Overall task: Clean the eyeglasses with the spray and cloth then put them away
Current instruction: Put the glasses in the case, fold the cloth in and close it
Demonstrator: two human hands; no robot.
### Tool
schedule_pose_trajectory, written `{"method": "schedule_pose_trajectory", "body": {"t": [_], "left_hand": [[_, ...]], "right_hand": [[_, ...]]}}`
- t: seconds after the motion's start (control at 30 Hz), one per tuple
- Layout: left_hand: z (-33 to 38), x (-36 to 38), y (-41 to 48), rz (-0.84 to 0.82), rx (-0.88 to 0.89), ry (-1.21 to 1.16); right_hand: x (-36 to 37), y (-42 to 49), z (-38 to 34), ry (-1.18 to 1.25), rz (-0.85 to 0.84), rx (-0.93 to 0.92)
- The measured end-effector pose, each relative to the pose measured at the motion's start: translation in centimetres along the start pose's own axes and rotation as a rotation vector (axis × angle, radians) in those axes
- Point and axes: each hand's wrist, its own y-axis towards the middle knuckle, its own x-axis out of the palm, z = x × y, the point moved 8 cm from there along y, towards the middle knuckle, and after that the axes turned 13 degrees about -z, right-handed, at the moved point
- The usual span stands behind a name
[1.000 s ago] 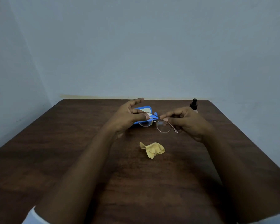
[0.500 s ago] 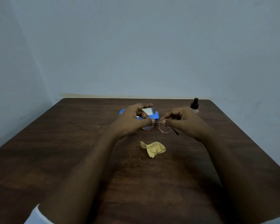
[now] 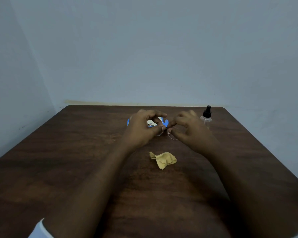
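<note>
Eyeglasses, thin wire frame with round clear lenses (image 3: 172, 137), appear held just above the dark brown wooden surface (image 3: 76, 160), directly in front of the blue glasses case (image 3: 165, 121). Left hand (image 3: 141, 129) pinches the frame near its middle, fingers (image 3: 156, 130) curled. Right hand (image 3: 189, 131) pinches the other side likewise. Crumpled yellow cloth (image 3: 163, 159) lies nearby, untouched. Clear spray bottle with black nozzle (image 3: 206, 117) stands at right rear. Judgement: the 2 hands are working the temple arms. Grip metal only, keep fingertips off the lenses, and ease the hinges without twisting the bridge.
</note>
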Motion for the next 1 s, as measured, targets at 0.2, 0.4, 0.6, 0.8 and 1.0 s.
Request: {"method": "schedule_pose_trajectory", "body": {"t": [0.2, 0.4, 0.6, 0.8, 1.0], "left_hand": [[0.8, 0.1, -0.3, 0.042, 0.043, 0.039], [0.0, -1.3, 0.0, 0.205, -0.002, -0.530], [-4.9, -2.0, -0.1, 0.331, -0.300, -0.884], [-3.7, 1.5, 0.1, -0.024, -0.347, -0.670], [-2.2, 2.7, 0.0, -0.054, -0.276, -0.686]], "right_hand": [[0.0, -0.1, -0.9, -0.086, 0.034, -0.051], [0.3, 0.2, -0.1, -0.033, 0.069, 0.019], [1.5, 0.2, 2.8, 0.642, 0.101, 0.193], [5.5, 0.2, 3.8, 1.366, 0.095, 0.353], [6.9, 0.5, 3.3, 1.463, 0.076, 0.327]]}}
